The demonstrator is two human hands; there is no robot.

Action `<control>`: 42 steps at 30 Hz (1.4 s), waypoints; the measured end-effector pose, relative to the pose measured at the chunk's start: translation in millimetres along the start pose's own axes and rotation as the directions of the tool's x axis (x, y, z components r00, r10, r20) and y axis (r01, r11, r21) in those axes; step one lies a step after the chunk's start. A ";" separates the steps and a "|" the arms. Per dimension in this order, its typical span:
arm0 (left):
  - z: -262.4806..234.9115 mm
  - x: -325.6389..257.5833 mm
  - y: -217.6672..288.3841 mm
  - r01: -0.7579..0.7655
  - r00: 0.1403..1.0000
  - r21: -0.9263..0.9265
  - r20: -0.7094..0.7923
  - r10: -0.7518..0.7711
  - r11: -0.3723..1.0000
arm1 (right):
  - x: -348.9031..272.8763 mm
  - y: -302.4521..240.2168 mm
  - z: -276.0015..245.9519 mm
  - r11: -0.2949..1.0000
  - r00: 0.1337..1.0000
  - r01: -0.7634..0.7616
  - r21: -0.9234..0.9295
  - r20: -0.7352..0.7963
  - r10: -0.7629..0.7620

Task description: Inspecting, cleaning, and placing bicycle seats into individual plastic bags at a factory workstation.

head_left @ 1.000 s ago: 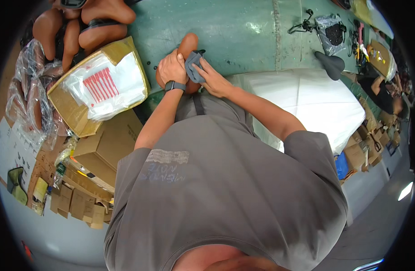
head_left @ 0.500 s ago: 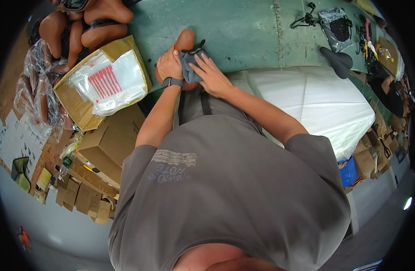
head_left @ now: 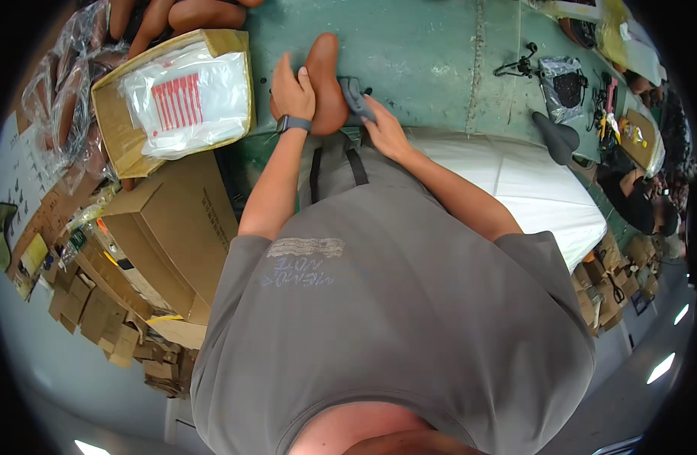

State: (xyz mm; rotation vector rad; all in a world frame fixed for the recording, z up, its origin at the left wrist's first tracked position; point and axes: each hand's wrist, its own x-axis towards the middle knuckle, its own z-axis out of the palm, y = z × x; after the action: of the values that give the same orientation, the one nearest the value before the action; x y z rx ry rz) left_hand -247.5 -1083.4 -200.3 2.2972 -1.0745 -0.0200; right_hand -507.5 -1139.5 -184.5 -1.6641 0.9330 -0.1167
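Observation:
A brown bicycle saddle (head_left: 328, 87) lies on the green tabletop in front of me, its narrow nose pointing away. My left hand (head_left: 293, 92), with a dark watch at the wrist, rests against the saddle's left side. Its fingers are stretched out and the thumb is beside the saddle. A folded grey cloth (head_left: 353, 97) is gripped by my right hand (head_left: 386, 130) at the saddle's right edge. Part of the saddle's rear left is hidden beneath my left hand.
An open carton (head_left: 251, 83) holding plastic-wrapped goods stands at left, with more brown saddles (head_left: 204, 15) behind it. White wrapping (head_left: 507, 171) covers something at right. A black saddle (head_left: 554, 138) and a bagged black part (head_left: 562, 87) lie further right. A person (head_left: 640, 201) is at far right.
My right hand has drawn the cloth off the saddle's top to its right side. My left hand's fingers have straightened, and more of the saddle shows. The whole view has shifted slightly.

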 end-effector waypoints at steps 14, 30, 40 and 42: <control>-17.8 -99.1 9.5 0.835 0.394 -0.551 0.597 -0.699 0.000 | 73.2 -77.8 41.3 0.706 0.890 0.438 -0.557 0.156 -0.429; -35.5 -26.9 31.2 0.892 0.204 -0.417 0.714 -0.670 -0.173 | 188.8 -83.0 25.6 0.941 0.985 -0.056 -0.333 -0.175 -0.003; -52.1 -29.4 28.4 0.898 0.267 -0.436 0.638 -0.722 -0.053 | 155.4 -59.4 48.4 0.831 0.938 0.257 -0.494 -0.080 -0.337; -58.6 -28.8 55.4 0.904 0.323 -0.427 0.666 -0.672 0.010 | 227.8 -30.6 15.8 0.868 0.984 0.091 -0.489 -0.087 -0.153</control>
State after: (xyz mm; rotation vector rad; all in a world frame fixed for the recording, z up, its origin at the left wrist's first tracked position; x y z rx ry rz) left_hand -290.5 -1060.7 -129.8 1.6989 0.4061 -1.1144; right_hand -329.3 -1268.9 -252.0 -2.2048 1.0030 -0.0754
